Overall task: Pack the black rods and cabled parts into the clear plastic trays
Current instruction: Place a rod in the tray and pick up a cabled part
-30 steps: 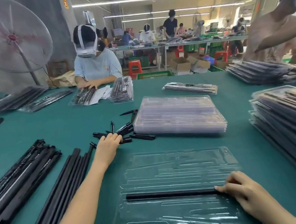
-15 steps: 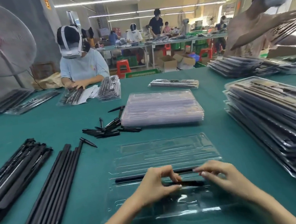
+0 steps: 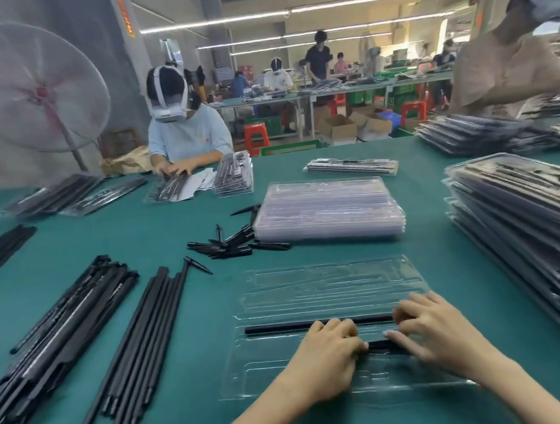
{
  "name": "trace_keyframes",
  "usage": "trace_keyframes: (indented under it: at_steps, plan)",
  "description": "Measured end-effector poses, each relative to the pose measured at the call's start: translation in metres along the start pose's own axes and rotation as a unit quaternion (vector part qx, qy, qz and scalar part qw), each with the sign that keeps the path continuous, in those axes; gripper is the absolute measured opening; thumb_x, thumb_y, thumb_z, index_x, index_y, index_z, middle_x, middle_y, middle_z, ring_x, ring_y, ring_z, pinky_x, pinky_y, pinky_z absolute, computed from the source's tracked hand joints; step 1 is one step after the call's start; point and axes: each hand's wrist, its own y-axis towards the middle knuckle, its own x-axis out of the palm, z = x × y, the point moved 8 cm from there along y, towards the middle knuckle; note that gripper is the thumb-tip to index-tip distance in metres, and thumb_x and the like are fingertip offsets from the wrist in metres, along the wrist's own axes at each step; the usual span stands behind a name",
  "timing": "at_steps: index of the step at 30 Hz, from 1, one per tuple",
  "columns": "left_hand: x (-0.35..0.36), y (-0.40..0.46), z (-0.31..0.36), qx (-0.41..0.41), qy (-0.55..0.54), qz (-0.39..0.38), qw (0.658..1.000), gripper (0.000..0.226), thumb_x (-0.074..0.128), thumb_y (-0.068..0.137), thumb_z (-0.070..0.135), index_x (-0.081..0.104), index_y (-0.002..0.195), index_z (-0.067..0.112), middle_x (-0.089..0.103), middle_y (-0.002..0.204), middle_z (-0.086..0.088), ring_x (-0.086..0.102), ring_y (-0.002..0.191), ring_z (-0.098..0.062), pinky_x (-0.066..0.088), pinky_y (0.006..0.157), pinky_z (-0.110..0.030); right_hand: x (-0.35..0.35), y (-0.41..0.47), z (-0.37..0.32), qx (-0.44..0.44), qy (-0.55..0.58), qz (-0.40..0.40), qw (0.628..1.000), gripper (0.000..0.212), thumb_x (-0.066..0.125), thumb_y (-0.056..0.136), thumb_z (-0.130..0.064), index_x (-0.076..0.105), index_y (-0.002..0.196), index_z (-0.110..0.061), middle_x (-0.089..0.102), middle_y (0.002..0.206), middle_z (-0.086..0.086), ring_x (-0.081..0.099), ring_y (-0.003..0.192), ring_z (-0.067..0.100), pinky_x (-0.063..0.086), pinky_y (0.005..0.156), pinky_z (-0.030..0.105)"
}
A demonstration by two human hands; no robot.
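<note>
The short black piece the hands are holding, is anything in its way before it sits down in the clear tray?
Nothing visible is. Both hands, left and right, hold the short piece right over the tray. The long rod already lies in the tray, just beyond it, not under it.

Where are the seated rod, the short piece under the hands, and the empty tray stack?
rod (image 3: 283, 327), head view, bare left stretch.
short piece (image 3: 382, 344), head view, middle, between the hands.
tray stack (image 3: 327, 207), head view, top tray.

Short black part (image 3: 383, 344) pressed into clear tray (image 3: 330, 285)
Held by L hand (image 3: 326, 354) & R hand (image 3: 433, 330); long rod (image 3: 276, 328) seated just behind.
</note>
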Motion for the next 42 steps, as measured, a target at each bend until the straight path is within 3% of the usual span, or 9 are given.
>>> trace_keyframes:
  at_steps: [6,14,21,25,29,33,36,39,42]
  plan:
    - [-0.051,-0.072,-0.139,-0.254,-0.034,0.010,0.966,0.043,0.045,0.096,0.042,0.043,0.136,0.027,0.040,0.138,0.005,0.040,0.127,-0.016,0.031,0.103,-0.036,0.026,0.078,-0.058,0.043,0.192,-0.033,0.980,0.044,0.043,0.096,-0.044,0.075,0.083,-0.018,0.063,0.094,-0.009,0.059,0.089,0.012,0.046,0.080,0.032]
    - [-0.086,-0.284,-0.309,-0.609,0.165,-0.039,0.775,0.048,0.044,0.099,0.037,0.035,0.136,0.008,0.040,0.139,-0.008,0.039,0.130,-0.025,0.039,0.101,-0.037,0.119,0.170,-0.225,-0.092,0.259,-0.254,0.927,0.038,0.043,0.099,-0.042,0.067,0.115,-0.017,0.058,0.119,0.003,0.052,0.111,0.018,0.042,0.095,0.036]
    - [-0.086,-0.296,-0.324,-0.595,0.174,-0.057,0.783,0.036,0.029,0.103,0.036,0.044,0.123,0.010,0.054,0.127,-0.006,0.059,0.111,-0.026,0.046,0.085,-0.034,0.137,0.205,-0.308,-0.108,0.326,-0.250,0.905,0.034,0.044,0.101,-0.032,0.067,0.103,-0.007,0.062,0.108,0.012,0.053,0.107,0.025,0.044,0.091,0.035]
    - [-0.093,-0.299,-0.318,-0.589,0.057,0.034,0.805,0.035,0.025,0.103,0.038,0.047,0.106,0.011,0.059,0.115,-0.009,0.059,0.102,-0.030,0.045,0.082,-0.037,0.140,0.214,-0.311,-0.024,0.427,-0.211,0.879,0.035,0.045,0.100,-0.029,0.057,0.127,-0.012,0.060,0.125,0.005,0.053,0.115,0.017,0.038,0.093,0.022]
    - [-0.110,-0.299,-0.284,-0.518,-0.058,0.176,0.835,0.032,0.033,0.101,0.038,0.052,0.101,0.012,0.061,0.110,-0.007,0.057,0.106,-0.027,0.043,0.086,-0.039,0.152,0.219,-0.320,0.162,0.680,-0.254,0.668,0.068,0.049,0.095,-0.048,0.020,0.150,-0.020,0.034,0.150,0.003,0.042,0.131,0.019,0.041,0.103,0.034]
    - [-0.110,-0.291,-0.240,-0.396,-0.179,0.149,0.888,0.050,0.035,0.092,0.059,0.056,0.101,0.015,0.060,0.102,-0.004,0.056,0.092,-0.011,0.043,0.085,-0.034,0.145,0.222,-0.353,0.259,0.805,-0.264,0.464,0.084,0.061,0.088,-0.046,0.012,0.150,-0.015,0.038,0.145,0.007,0.049,0.124,0.027,0.057,0.071,0.033]
    - [-0.132,-0.311,-0.234,-0.340,-0.316,0.262,0.846,0.045,0.031,0.092,0.051,0.062,0.094,0.019,0.064,0.089,-0.001,0.053,0.071,-0.002,0.041,0.067,-0.018,0.148,0.215,-0.358,0.290,0.804,-0.227,0.467,0.040,0.063,0.092,-0.022,0.044,0.118,0.002,0.057,0.096,0.009,0.062,0.079,0.015,0.059,0.061,0.034]
    - [-0.155,-0.358,-0.259,-0.398,-0.258,0.404,0.782,0.027,0.039,0.099,0.031,0.062,0.092,0.019,0.065,0.093,0.001,0.056,0.077,-0.003,0.041,0.067,-0.015,0.150,0.202,-0.363,0.296,0.809,-0.217,0.459,0.018,0.059,0.093,-0.012,0.044,0.102,-0.006,0.051,0.090,0.007,0.057,0.074,0.012,0.057,0.056,0.030]
    - [-0.115,-0.374,-0.284,-0.484,-0.121,0.180,0.848,0.025,0.046,0.100,0.027,0.056,0.122,0.020,0.055,0.131,0.000,0.050,0.120,-0.014,0.039,0.097,-0.029,0.142,0.186,-0.377,0.270,0.807,-0.236,0.469,0.022,0.058,0.093,-0.013,0.048,0.112,-0.011,0.059,0.105,0.000,0.059,0.090,0.006,0.054,0.059,0.027]
